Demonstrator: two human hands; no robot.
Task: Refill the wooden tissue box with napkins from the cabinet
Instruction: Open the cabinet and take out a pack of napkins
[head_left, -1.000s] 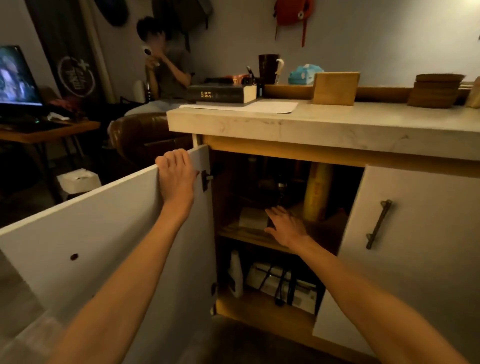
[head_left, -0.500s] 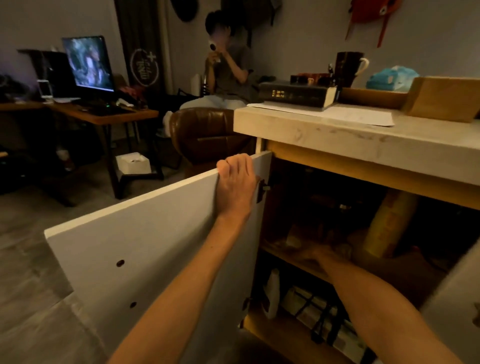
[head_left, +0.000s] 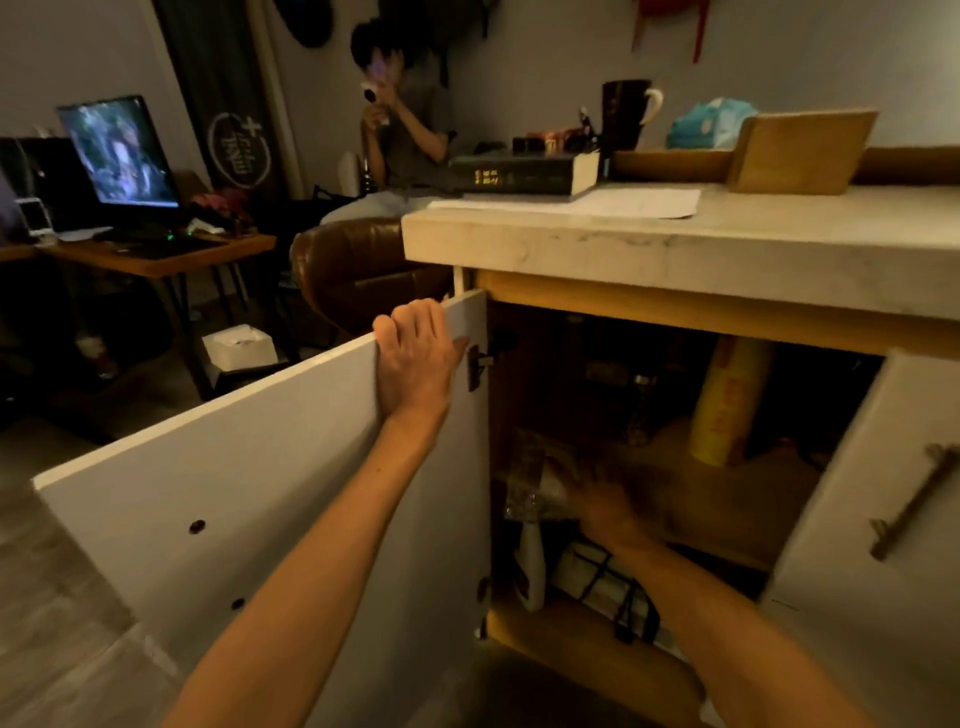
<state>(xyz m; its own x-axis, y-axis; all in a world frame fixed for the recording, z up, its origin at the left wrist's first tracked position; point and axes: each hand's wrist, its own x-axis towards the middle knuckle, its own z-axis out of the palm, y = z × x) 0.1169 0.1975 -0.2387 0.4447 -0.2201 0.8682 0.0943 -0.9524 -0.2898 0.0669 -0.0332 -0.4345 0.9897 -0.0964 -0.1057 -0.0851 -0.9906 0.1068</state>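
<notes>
Left hand (head_left: 415, 358) is up at the centre of the frame, fingers curled over the top edge of the open white cabinet door (head_left: 249, 478), gripping it. That door swings out toward the lower left, two small dark holes showing on its inner face.

Right hand (head_left: 605, 501) is inside the cabinet (head_left: 691, 312), low and right of centre, over the middle shelf (head_left: 727, 519). It's blurred and the light in there is dim, so I can't tell whether the fingers are closed on anything. Just left of the hand, touching or nearly so, sits a crinkly clear packet (head_left: 535, 483) on the shelf; whether those are the napkins I can't say for sure.

Further back on that shelf, a yellow roll (head_left: 727, 405) stands upright. Down on the bottom shelf, a white bottle (head_left: 530, 566) stands near the hinge side, with a pale box and dark cords (head_left: 608, 587) beside it.

Wooden tissue box (head_left: 802, 150) is up on the countertop (head_left: 675, 244), upper right of the frame, well apart from both hands. A thick dark book (head_left: 524, 174) lies on a sheet of paper (head_left: 639, 200) to its left, a dark mug (head_left: 626, 111) behind.

The right-hand cabinet door (head_left: 872, 571) is at the frame's right edge, with its metal handle (head_left: 914, 499) in view.

Another person (head_left: 400, 114) sits in the upper middle, hands raised, and a lit monitor (head_left: 119, 150) glows at upper left
</notes>
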